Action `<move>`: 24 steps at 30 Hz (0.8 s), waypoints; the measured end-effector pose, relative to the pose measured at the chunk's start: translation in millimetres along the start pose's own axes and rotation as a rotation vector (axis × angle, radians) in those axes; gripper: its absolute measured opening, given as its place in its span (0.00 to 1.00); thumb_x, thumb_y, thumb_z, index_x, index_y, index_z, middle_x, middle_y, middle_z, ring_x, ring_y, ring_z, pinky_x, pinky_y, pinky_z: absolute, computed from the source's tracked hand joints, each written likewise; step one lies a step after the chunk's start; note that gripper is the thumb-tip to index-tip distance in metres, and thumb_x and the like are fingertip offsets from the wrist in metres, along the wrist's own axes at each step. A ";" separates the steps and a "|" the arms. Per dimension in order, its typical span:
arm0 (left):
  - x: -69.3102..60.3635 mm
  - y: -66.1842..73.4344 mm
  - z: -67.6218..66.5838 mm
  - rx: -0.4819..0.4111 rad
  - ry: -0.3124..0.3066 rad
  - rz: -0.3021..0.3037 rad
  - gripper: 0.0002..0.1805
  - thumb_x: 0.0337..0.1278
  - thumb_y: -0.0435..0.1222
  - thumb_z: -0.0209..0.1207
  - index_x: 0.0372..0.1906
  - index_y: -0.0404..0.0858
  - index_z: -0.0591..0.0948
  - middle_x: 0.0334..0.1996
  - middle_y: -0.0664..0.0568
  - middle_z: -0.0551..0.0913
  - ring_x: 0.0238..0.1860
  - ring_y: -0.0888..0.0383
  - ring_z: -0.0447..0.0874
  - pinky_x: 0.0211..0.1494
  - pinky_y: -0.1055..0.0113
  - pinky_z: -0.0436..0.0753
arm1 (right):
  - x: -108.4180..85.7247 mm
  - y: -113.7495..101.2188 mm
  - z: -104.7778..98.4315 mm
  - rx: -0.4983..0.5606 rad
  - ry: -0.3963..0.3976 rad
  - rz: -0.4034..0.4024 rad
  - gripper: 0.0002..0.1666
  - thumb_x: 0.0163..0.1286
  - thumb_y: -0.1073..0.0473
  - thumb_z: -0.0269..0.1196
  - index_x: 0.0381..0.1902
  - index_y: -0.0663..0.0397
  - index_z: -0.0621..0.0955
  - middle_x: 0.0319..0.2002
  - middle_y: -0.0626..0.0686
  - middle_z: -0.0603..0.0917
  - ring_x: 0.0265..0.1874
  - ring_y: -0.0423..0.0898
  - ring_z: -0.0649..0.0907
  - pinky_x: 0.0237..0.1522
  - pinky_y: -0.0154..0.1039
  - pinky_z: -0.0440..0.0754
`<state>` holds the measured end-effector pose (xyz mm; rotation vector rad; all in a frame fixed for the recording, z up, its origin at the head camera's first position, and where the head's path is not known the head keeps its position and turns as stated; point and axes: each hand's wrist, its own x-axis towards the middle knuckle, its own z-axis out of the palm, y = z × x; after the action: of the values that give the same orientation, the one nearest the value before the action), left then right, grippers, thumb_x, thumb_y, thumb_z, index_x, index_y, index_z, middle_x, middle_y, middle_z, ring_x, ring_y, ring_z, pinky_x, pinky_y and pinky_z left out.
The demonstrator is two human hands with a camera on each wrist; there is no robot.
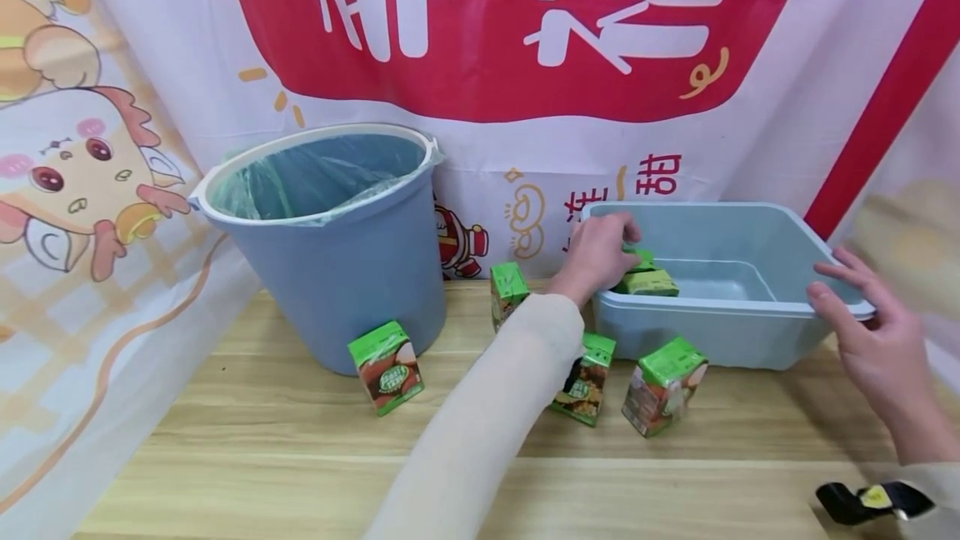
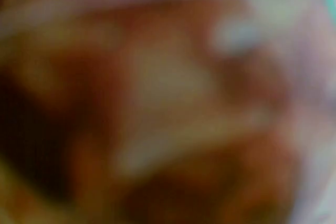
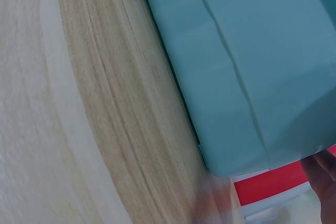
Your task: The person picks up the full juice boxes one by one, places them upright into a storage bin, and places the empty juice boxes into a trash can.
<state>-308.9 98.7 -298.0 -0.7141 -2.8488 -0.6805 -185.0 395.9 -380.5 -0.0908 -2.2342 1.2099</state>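
Note:
In the head view my left hand [image 1: 600, 252] reaches over the left end of a light-blue plastic basin [image 1: 690, 327]. Its bent fingers hold a small green-topped carton [image 1: 639, 258], mostly hidden by the hand. Right beside that one lies another green carton [image 1: 651, 282] inside the basin. My right hand [image 1: 873, 332] rests on the basin's right rim, thumb and fingers extended over the edge. The right wrist view shows the basin wall [image 3: 226, 77] and part of the right hand [image 3: 324, 182] at its end. Heavy blur covers the left wrist view.
A tall blue bin [image 1: 337, 273] with a clear liner stands at the left. Several green-topped cartons stand or lean on the wooden table [image 1: 300, 457], one carton [image 1: 386, 367] against the bin and another carton [image 1: 663, 387] before the basin. A printed cloth [image 1: 487, 90] hangs behind.

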 end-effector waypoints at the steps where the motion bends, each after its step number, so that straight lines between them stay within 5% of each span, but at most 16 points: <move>1: -0.5 -0.3 0.2 -0.041 0.009 -0.002 0.15 0.68 0.44 0.70 0.56 0.51 0.84 0.54 0.61 0.89 0.55 0.65 0.85 0.74 0.62 0.68 | 0.0 -0.1 0.0 0.007 0.004 0.002 0.27 0.79 0.54 0.63 0.74 0.43 0.79 0.81 0.33 0.66 0.54 0.21 0.73 0.40 0.11 0.70; 15: -13.8 -1.7 -4.6 -0.402 0.067 -0.048 0.18 0.65 0.38 0.72 0.58 0.46 0.85 0.57 0.58 0.89 0.58 0.61 0.87 0.57 0.72 0.83 | -2.0 -1.1 -0.4 -0.079 -0.030 0.020 0.29 0.81 0.51 0.59 0.78 0.39 0.74 0.85 0.32 0.57 0.70 0.25 0.64 0.41 0.11 0.67; 19: -17.8 -3.8 -10.9 -0.514 0.087 -0.067 0.16 0.64 0.36 0.73 0.55 0.44 0.86 0.55 0.55 0.90 0.56 0.59 0.89 0.51 0.74 0.85 | -1.8 -0.9 -0.1 -0.060 -0.019 0.011 0.28 0.81 0.52 0.60 0.76 0.40 0.76 0.84 0.32 0.60 0.63 0.25 0.69 0.39 0.12 0.68; 24: -24.0 -6.6 -20.6 -0.598 0.092 -0.095 0.16 0.64 0.39 0.73 0.54 0.47 0.86 0.56 0.55 0.89 0.55 0.60 0.89 0.48 0.73 0.87 | 0.1 -2.4 0.3 -0.038 -0.001 -0.005 0.27 0.80 0.53 0.62 0.74 0.39 0.78 0.82 0.31 0.64 0.43 0.25 0.71 0.32 0.19 0.69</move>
<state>-290.6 74.1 -287.8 -0.5881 -2.6041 -1.5668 -184.8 394.4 -378.7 -0.0998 -2.2576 1.1653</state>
